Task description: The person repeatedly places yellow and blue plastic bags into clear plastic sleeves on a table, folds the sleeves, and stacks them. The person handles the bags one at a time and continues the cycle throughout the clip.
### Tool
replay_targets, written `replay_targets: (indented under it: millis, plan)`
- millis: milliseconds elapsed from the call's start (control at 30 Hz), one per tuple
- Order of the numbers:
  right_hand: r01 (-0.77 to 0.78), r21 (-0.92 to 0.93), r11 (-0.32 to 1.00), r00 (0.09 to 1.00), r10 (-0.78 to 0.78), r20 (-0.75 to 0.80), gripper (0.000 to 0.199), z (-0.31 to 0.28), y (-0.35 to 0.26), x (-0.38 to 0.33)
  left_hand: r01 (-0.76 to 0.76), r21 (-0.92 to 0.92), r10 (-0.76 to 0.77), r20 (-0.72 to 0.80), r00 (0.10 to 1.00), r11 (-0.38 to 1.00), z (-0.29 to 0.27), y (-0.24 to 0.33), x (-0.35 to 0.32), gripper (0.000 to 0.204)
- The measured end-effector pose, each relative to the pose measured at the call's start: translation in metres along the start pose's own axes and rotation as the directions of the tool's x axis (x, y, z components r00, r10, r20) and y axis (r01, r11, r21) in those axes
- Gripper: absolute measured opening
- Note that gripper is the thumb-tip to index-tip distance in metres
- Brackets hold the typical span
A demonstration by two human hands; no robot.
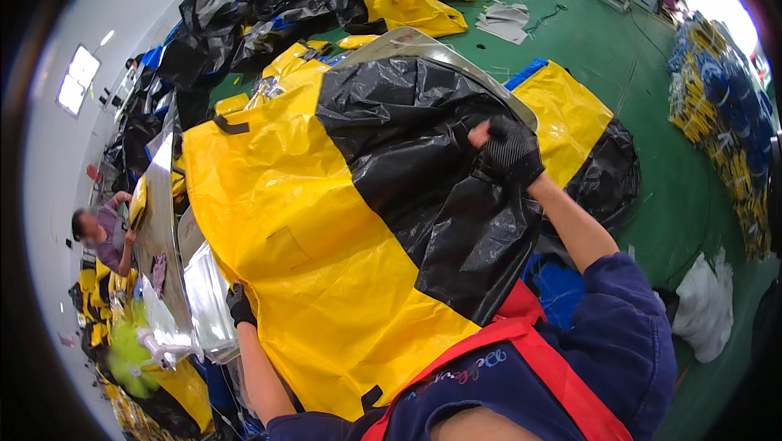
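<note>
A large yellow-and-black tarpaulin sheet [326,221] lies spread in front of me, creased and glossy. Short black straps show at its far left corner and near edge, and a stitched square outline marks the yellow part. My left hand [240,304], in a black glove, is closed on the yellow left edge. On the black part at the right, my right hand [513,153] has its gloved fingers curled in at the tarpaulin, with bare fingertips showing. Folds run out from that hand. The surface under the sheet is mostly hidden; a pale table edge [456,54] shows beyond it.
Another yellow-and-black tarpaulin piece [562,127] lies to the right. Heaps of tarpaulin [399,3] cover the far floor. Bundled stacks [717,107] and a white sack [705,307] stand right. A person [104,233] works at the left, beyond a green fan [133,351].
</note>
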State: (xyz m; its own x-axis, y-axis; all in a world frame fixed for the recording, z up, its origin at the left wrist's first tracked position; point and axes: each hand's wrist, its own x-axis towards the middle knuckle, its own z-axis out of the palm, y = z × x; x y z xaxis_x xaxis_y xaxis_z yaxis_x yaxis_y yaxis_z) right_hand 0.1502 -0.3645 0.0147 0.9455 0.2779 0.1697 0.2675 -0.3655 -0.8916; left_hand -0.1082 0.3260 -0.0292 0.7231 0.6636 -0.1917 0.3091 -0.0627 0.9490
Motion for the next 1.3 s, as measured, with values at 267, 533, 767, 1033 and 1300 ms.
replay_targets:
  millis: [267, 533, 767, 1033, 1300]
  plan:
    - [-0.244, -0.525, 0.816, 0.967, 0.244, -0.069, 0.075, -0.02, 0.028, 0.112, -0.125, 0.737, 0.133, 0.048, 0.99, 0.664, 0.011, -0.013, 0.015, 0.056]
    - [-0.061, -0.899, 0.433, 0.83, 0.523, 0.195, 0.081, -0.083, 0.059, 0.179, -0.04, 0.949, 0.222, -0.032, 0.974, 0.312, 0.104, 0.058, -0.028, 0.078]
    - [0.057, -0.77, 0.636, 0.951, 0.201, 0.236, 0.099, 0.027, -0.011, 0.299, -0.924, 0.378, 0.409, 0.853, 0.324, -0.055, 0.295, 0.118, -0.103, 0.083]
    - [0.695, -0.678, 0.241, 0.396, -0.915, 0.081, 0.025, 0.046, -0.15, 0.18, -0.964, 0.264, 0.505, 0.829, 0.241, 0.027, 0.35, 0.11, -0.044, 0.076]
    - [-0.005, -0.611, 0.791, 0.894, 0.277, 0.351, 0.042, -0.031, -0.029, -0.021, -0.857, 0.447, 0.479, 0.712, 0.513, 0.255, 0.244, 0.118, 0.033, 0.068]
